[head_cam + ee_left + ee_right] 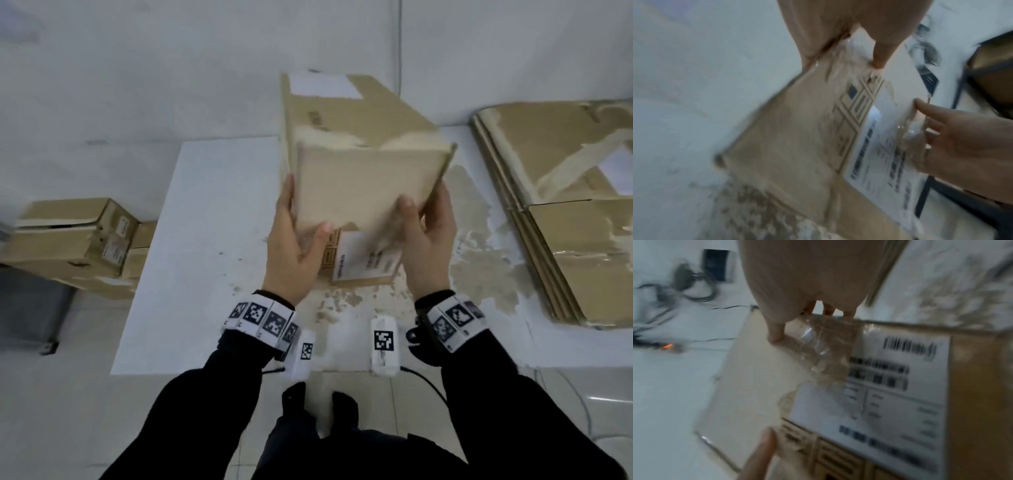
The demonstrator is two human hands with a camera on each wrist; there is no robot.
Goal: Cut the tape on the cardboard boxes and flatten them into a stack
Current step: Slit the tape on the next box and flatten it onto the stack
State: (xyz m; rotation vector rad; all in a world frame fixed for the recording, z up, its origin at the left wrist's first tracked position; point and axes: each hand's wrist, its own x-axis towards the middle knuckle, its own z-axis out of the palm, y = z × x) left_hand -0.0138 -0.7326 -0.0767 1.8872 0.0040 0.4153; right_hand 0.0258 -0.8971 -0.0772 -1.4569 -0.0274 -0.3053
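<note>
We hold the cardboard box (356, 144) up over the white desk (212, 212), both hands on its near end. Its long axis runs away from us, the far end raised toward the wall and the near end tipped down toward the desk. The pale face nearest us slants to the right, and a white shipping label (368, 258) shows on the lower near side.

Our left hand (294, 246) clasps the box's left near edge, the thumb laid across the pale face and the fingers (289, 195) stretched up along the left side. Our right hand (426, 240) grips the box's right near corner, thumb on the pale face and the fingers wrapped behind the right edge. In the right wrist view a strip of clear tape (826, 352), crumpled, hangs from the box edge just beside that hand's fingertips; whether the fingers pinch it we cannot tell, as the view is blurred.

To the right of the box a stack of flattened boxes (565, 212) lies on the desk. To the left of the box, beyond the desk's edge, sit several unopened boxes (75, 240).
</note>
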